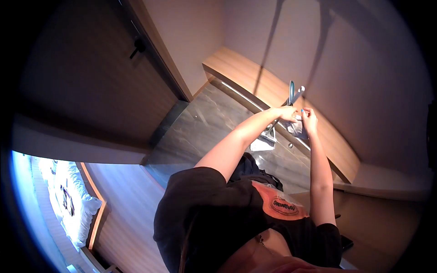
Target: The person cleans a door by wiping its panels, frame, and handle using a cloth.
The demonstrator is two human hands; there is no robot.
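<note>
My left hand (287, 113) is closed around the upper part of long handles. One ends in a teal loop (292, 90), and the other is a grey tube (298, 94) with a pale tip. Below the hand, a thin shaft runs down toward a white flat piece (263, 142) near the floor; its kind is unclear. My right hand (309, 119) is just to the right, its thumb and fingers pinched close to a small whitish piece (298, 117). Crumpled, see-through material (297, 130) hangs beneath the two hands. What exactly the right fingers grip is too small to tell.
A long wooden ledge (236, 64) runs along the wall behind my hands. Grey marbled floor (200, 113) lies below. A dark door with a black handle (138, 45) stands at upper left. White bedding (75, 200) shows at lower left. Long shadows fall on the wall.
</note>
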